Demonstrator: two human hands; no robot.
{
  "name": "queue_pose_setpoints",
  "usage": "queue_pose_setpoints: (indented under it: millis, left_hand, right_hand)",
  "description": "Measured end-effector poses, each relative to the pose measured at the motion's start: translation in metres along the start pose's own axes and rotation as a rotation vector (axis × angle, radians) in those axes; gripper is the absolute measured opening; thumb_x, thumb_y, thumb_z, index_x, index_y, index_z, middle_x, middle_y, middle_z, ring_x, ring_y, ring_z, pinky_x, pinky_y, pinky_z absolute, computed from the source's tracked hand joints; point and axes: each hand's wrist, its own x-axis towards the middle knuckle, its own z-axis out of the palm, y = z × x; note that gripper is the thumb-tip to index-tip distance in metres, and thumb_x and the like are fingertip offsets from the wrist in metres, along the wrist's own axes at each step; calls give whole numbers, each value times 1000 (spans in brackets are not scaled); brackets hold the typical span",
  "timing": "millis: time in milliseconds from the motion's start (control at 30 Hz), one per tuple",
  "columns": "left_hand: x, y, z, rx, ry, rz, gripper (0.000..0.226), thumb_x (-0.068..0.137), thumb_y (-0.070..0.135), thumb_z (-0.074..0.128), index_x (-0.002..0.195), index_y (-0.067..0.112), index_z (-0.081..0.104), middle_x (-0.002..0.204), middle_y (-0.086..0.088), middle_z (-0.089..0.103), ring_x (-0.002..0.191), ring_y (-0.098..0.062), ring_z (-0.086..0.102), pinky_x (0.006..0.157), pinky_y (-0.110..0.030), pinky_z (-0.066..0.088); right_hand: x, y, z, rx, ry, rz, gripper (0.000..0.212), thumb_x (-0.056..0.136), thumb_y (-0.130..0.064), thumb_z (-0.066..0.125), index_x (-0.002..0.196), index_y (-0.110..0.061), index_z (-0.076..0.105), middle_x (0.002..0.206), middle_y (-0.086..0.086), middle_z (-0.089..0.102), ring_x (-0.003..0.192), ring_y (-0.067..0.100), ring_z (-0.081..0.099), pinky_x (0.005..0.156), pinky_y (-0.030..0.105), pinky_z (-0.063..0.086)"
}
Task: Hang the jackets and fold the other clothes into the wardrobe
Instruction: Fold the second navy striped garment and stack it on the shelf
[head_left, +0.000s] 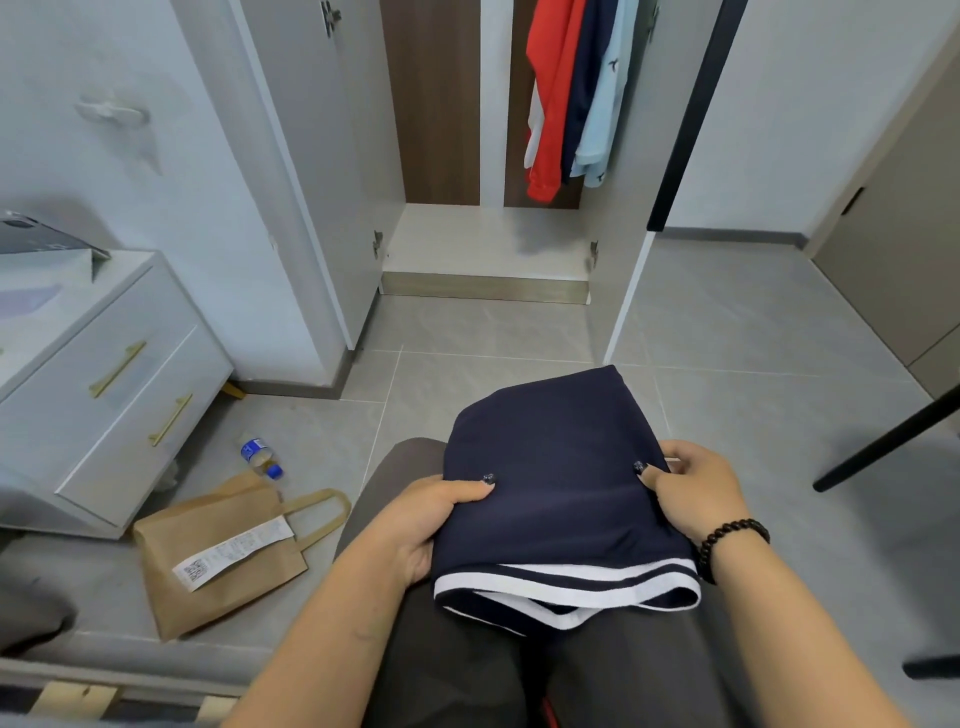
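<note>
seated person held folded navy garment on lap, lower centre. left hand gripped its left edge, right hand pinched right edge. wardrobe open at top; three tops already hung, floor shelf bare. folding looked done, placing left.

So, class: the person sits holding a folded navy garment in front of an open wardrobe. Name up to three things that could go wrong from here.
1. The folded navy garment with white trim is gripped only at its sides by the left hand and right hand; carried so, its fold may sag open.
2. The brown paper bag and the plastic bottle with a blue cap lie on the grey tiled floor, possible trip hazards when standing.
</note>
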Motion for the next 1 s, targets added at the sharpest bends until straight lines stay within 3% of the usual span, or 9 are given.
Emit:
queue_pose_setpoints:
  millis: [167,300,467,533,633,833,933,1000]
  left_hand:
    - [10,9,-2,55,31,24,29,85,5,68,113,5,65,99,-13,75,82,-27,74,61,-32,57]
    - [22,45,3,175,29,135,32,84,4,69,114,12,66,103,-6,75,93,-26,72,77,-35,56]
    - [40,111,18,432,1,250,32,84,4,69,112,19,67,102,2,75,93,-20,72,82,-36,57]
    - [54,139,23,504,-24,290,31,86,4,68,111,22,66,103,2,75,93,-18,72,82,-34,57]
    - [80,184,29,649,-79,354,34,89,6,65,115,27,64,105,7,73,94,-14,71,83,-32,58]
    - [142,265,55,1204,-115,483,40,90,11,58,121,37,57,107,18,65,97,-4,62,90,-31,52]
    - [151,312,68,1403,-124,492,47,90,11,55,125,42,53,107,16,65,96,-9,61,87,-33,51]
    - [144,347,76,1523,-145,495,46,89,9,52,125,39,54,104,12,66,93,-12,61,83,-34,51]
  right_hand:
    - [3,5,-2,62,13,-3,17,86,-5,65,89,-21,67,83,-2,71,75,16,67,62,26,50]
    - [7,7,13,-16,104,-72,14,88,-8,61,92,-21,62,83,-12,63,76,7,59,61,23,41]
    - [27,7,39,-45,126,-37,15,90,-10,60,102,-18,56,96,-3,58,81,9,56,65,23,42]
    - [47,-3,44,-93,61,10,33,88,-9,62,119,-15,53,108,3,53,83,16,61,74,29,49]
    - [87,-35,47,-235,-37,-12,71,84,-4,64,144,-16,28,136,4,28,90,15,62,84,26,45]
    - [200,-151,31,-293,-46,-418,101,71,-26,81,149,-25,17,149,-12,11,127,7,32,100,22,32]
    - [239,-217,22,-726,-84,-838,101,68,-36,82,149,-22,23,157,3,8,144,23,15,112,38,24]
    - [254,-258,20,-1001,-186,-1027,89,70,-39,78,145,-23,34,158,7,17,147,30,8,117,48,7]
